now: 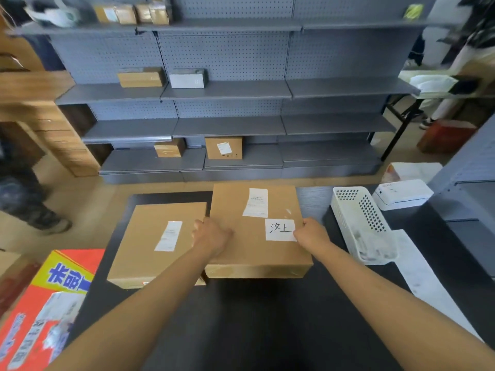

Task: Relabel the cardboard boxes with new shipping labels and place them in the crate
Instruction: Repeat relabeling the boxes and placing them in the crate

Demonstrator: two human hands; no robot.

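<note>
Fingertips of both hands, left (211,234) and right (312,232), hidden behind cardboard box (257,253) edges.

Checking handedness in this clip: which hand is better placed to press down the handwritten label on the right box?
Right, probably. The right hand already touches the edge of the handwritten label at the right box's side. The left hand grips the box's opposite edge, farther from it, steadying the box.

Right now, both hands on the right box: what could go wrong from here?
1. The handwritten label sits under the right hand; lifting could peel or crease it.
2. The held box abuts the left box; the left hand could drag that.
3. The white basket stands close; swinging right may knock it.
</note>
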